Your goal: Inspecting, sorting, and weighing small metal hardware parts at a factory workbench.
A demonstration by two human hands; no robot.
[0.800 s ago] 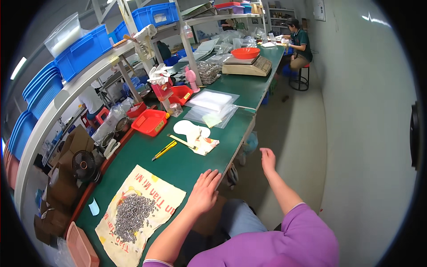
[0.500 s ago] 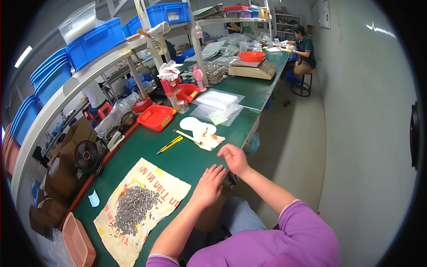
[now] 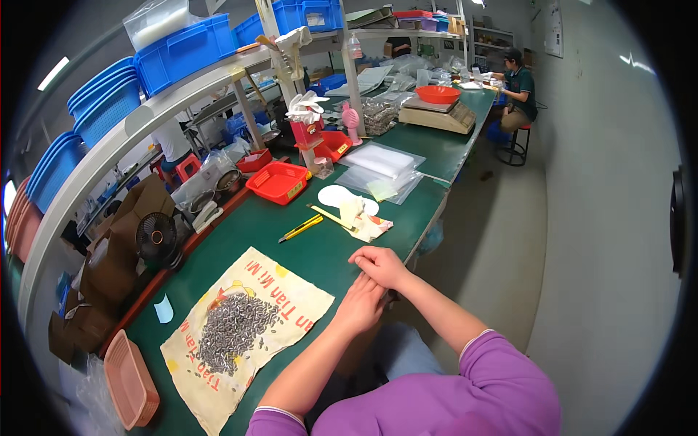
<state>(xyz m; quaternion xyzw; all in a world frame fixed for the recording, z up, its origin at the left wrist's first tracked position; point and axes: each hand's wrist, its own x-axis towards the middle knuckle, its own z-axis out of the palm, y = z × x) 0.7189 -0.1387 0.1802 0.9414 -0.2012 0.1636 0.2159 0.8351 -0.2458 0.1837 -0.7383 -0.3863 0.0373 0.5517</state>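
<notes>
My left hand lies at the table's near edge with its fingers stretched out and nothing visible in them. Over its fingertips rests my right hand, its fingers bent and closed, with no object showing. The underside of the right hand is hidden. To the left of both hands, a printed cream cloth sheet is spread on the green table. A loose heap of dark striped sunflower seeds sits on that sheet. Beyond my hands are a yellow utility knife, a crumpled cream scrap and a white insole-shaped piece.
A pink basket stands at the lower left, near a small black fan. Farther along are red trays, clear plastic bags and a scale bearing a red bowl. A co-worker sits at the far end.
My right hand has come down and left onto the fingers of my left hand. The view has shifted slightly, so the table things appear farther right. The seeds and sheet look unmoved.
</notes>
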